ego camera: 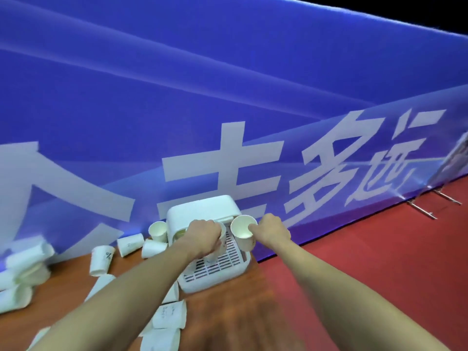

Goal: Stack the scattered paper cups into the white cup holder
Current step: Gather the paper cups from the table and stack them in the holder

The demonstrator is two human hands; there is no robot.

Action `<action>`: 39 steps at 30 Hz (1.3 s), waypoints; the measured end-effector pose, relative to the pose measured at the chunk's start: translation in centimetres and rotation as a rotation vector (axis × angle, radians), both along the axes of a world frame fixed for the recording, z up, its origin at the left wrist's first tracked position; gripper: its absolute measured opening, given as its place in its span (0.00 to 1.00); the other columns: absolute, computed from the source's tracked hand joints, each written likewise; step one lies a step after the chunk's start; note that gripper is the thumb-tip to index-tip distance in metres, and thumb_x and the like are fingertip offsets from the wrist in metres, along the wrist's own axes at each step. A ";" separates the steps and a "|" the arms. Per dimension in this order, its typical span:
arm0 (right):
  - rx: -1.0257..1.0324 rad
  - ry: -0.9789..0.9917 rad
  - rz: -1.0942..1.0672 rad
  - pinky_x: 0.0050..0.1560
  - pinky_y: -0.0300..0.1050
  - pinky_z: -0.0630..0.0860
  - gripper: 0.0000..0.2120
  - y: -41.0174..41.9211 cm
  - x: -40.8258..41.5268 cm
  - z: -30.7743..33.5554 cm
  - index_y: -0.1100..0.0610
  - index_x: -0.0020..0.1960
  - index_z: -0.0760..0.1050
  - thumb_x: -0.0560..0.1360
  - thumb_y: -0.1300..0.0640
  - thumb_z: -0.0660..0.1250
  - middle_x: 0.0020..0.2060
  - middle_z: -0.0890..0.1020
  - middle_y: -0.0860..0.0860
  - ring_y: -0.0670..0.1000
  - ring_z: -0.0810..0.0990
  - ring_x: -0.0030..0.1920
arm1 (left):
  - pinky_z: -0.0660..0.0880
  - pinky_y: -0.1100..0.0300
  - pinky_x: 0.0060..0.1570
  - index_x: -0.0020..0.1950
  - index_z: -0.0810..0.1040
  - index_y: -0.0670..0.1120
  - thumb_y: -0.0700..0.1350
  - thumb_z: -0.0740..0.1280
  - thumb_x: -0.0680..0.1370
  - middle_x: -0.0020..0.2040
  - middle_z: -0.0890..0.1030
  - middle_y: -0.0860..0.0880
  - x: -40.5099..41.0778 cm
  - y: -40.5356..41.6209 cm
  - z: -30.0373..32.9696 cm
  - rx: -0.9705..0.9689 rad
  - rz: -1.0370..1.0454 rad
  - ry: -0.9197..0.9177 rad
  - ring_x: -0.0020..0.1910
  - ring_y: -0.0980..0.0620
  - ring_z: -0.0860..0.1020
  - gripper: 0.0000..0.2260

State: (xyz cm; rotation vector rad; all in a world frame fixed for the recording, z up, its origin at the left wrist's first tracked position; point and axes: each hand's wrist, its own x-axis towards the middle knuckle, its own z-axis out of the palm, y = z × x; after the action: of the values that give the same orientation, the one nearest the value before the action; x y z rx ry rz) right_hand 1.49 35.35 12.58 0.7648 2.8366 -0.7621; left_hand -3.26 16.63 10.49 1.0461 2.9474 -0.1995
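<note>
The white cup holder (202,211) stands at the far end of the wooden table (228,312), with a slotted drip tray (217,268) at its base. My left hand (203,234) grips a paper cup (222,230) under the holder's top, over the tray; the hand hides most of it. My right hand (272,230) pinches the rim of a second paper cup (243,230), tilted with its open mouth toward me, just right of the holder. Several loose paper cups (129,244) lie scattered on the table to the left and near me.
A blue banner (228,97) with large white characters runs right behind the table. More cups are heaped at the far left (22,269). Red floor (379,249) lies to the right, past the table's edge. Metal banner feet (425,211) stick out on the floor.
</note>
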 end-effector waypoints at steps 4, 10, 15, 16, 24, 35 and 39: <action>-0.008 -0.066 0.131 0.30 0.40 0.67 0.11 0.6 -2.9 -1.8 0.56 0.37 0.69 0.70 0.49 0.64 0.37 0.78 0.52 0.56 0.78 0.38 | 0.70 0.56 0.40 0.47 0.81 0.45 0.51 0.63 0.79 0.48 0.83 0.44 -0.5 0.8 -2.2 -0.007 0.047 -0.087 0.48 0.42 0.80 0.12; -0.013 -0.134 0.244 0.36 0.41 0.73 0.10 4.8 -5.3 -3.9 0.56 0.38 0.69 0.71 0.49 0.63 0.40 0.78 0.53 0.56 0.81 0.40 | 0.66 0.56 0.39 0.48 0.81 0.42 0.45 0.61 0.79 0.49 0.83 0.40 -0.7 4.9 -5.4 -0.101 0.079 -0.173 0.47 0.38 0.80 0.11; -0.097 -0.172 0.346 0.32 0.41 0.67 0.13 8.3 -6.6 -6.6 0.54 0.32 0.64 0.71 0.50 0.63 0.30 0.71 0.51 0.55 0.72 0.33 | 0.67 0.54 0.39 0.51 0.81 0.43 0.43 0.62 0.79 0.50 0.82 0.41 -0.7 7.9 -8.2 -0.199 0.166 -0.191 0.48 0.39 0.81 0.09; -0.104 -0.172 0.361 0.30 0.41 0.65 0.14 8.8 -6.7 -7.3 0.53 0.31 0.64 0.71 0.50 0.63 0.30 0.70 0.50 0.54 0.70 0.31 | 0.67 0.55 0.39 0.51 0.81 0.44 0.43 0.63 0.79 0.50 0.83 0.42 -0.6 8.4 -8.9 -0.220 0.179 -0.193 0.48 0.40 0.81 0.08; -0.114 -0.120 0.320 0.31 0.43 0.64 0.14 10.1 -6.9 -12.5 0.55 0.30 0.64 0.71 0.51 0.63 0.32 0.72 0.51 0.55 0.70 0.34 | 0.67 0.55 0.37 0.49 0.81 0.45 0.44 0.60 0.82 0.47 0.83 0.42 -1.5 9.4 -13.9 -0.235 0.180 -0.196 0.46 0.39 0.81 0.10; -0.209 -0.021 0.326 0.29 0.44 0.61 0.16 11.1 -7.4 -14.0 0.54 0.29 0.61 0.71 0.52 0.64 0.26 0.67 0.48 0.51 0.65 0.28 | 0.67 0.55 0.41 0.56 0.80 0.44 0.52 0.58 0.83 0.54 0.82 0.42 -2.2 10.9 -16.5 -0.239 0.232 -0.250 0.53 0.40 0.80 0.15; -0.199 -0.012 0.342 0.28 0.43 0.60 0.16 10.2 -7.9 -12.5 0.54 0.29 0.61 0.70 0.52 0.64 0.25 0.66 0.47 0.50 0.63 0.27 | 0.68 0.54 0.42 0.55 0.80 0.44 0.51 0.58 0.83 0.54 0.82 0.42 -2.4 10.1 -14.9 -0.214 0.216 -0.229 0.52 0.40 0.80 0.15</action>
State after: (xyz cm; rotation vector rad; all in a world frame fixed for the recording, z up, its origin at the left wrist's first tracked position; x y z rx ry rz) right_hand -6.37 45.54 0.05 0.2461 2.7181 -0.9541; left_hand -5.64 26.72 -4.41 0.6707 2.7306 -0.3563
